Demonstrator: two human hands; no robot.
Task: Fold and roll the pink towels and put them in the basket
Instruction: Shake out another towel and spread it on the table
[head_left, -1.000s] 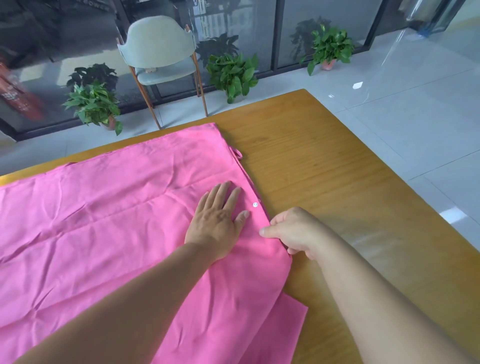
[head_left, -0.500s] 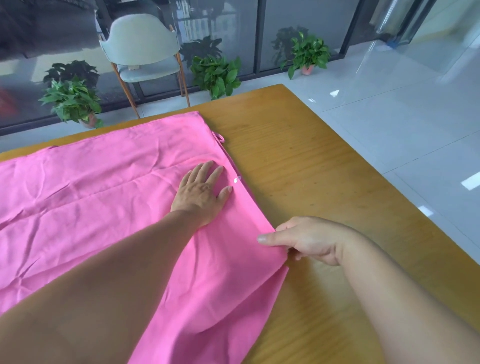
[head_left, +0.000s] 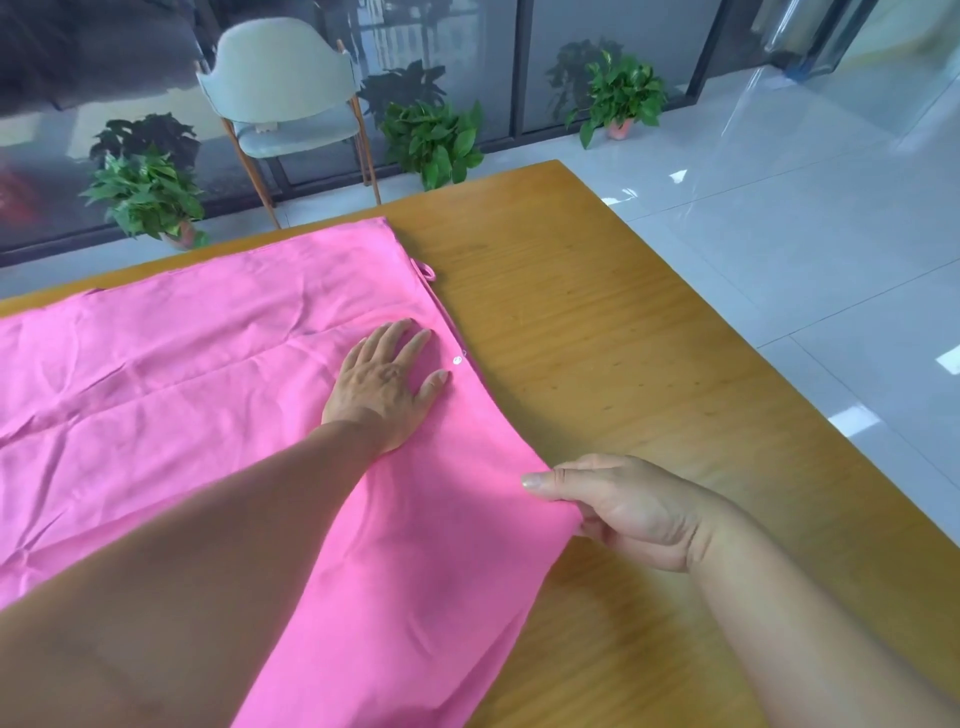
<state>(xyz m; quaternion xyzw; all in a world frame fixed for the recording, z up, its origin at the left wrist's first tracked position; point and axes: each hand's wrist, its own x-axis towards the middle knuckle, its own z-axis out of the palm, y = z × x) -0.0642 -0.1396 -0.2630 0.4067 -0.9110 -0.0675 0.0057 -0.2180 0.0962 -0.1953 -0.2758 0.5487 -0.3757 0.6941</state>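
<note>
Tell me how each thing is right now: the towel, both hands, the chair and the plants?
Towel: spread flat on the table, creased, not rolled.
Left hand: flat, pressing the towel.
Right hand: pinching the towel's right edge.
Chair: upright, nobody on it.
Plants: upright in pots on the floor.

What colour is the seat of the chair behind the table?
Pale grey-green, on thin orange-brown legs; the chair shows best in the head view.

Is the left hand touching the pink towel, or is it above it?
Touching. The head view shows the left hand lying flat on the pink towel.
</note>
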